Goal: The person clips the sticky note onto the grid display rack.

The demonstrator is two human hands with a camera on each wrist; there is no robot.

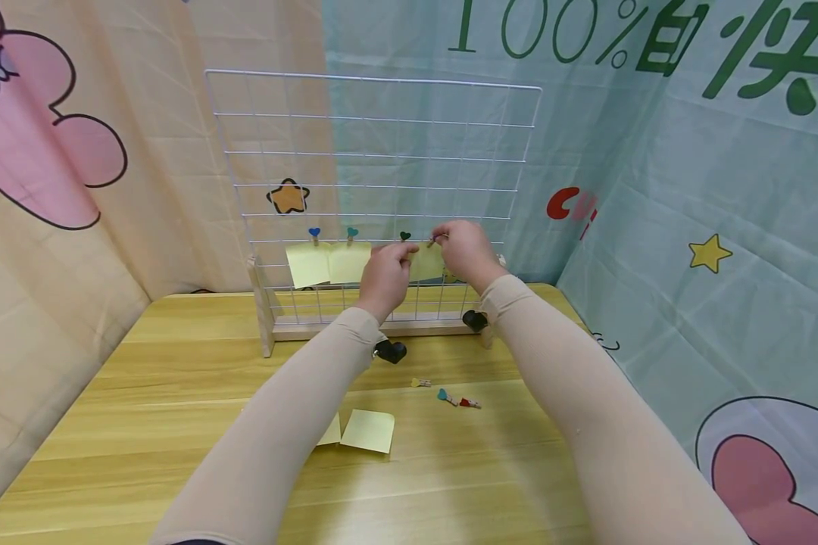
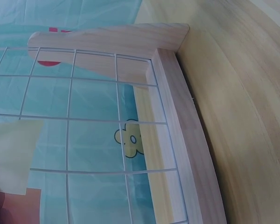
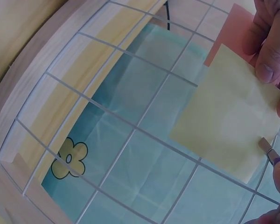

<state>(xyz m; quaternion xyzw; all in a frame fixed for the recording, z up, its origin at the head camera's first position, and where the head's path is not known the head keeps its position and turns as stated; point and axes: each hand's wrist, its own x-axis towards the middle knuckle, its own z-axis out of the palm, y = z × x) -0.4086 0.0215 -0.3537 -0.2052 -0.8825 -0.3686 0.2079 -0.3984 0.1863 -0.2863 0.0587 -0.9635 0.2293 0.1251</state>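
Observation:
My left hand (image 1: 385, 276) pinches the upper left edge of a pale yellow sticky note (image 3: 228, 116) against a white wire grid (image 1: 375, 157). My right hand (image 1: 466, 250) pinches a small wooden clothespin (image 3: 269, 150) with a purple end, its tip over the note's edge. Partly behind the note in the right wrist view is a salmon-pink note (image 3: 233, 37). Farther left hang two yellow notes, one (image 1: 308, 263) under a blue heart clothespin (image 1: 315, 233), the other (image 1: 350, 263) under a teal one (image 1: 352, 234). A dark green heart clothespin (image 1: 405, 236) shows above my left hand.
The grid stands in a wooden base (image 1: 300, 331) on the wood-grain table (image 1: 177, 378). Nearer me lie yellow notes (image 1: 368, 431), one partly behind my left sleeve, and yellow (image 1: 420, 383), blue (image 1: 446, 397) and red (image 1: 469, 403) clothespins. Printed curtains (image 1: 654, 227) hang behind and to the right.

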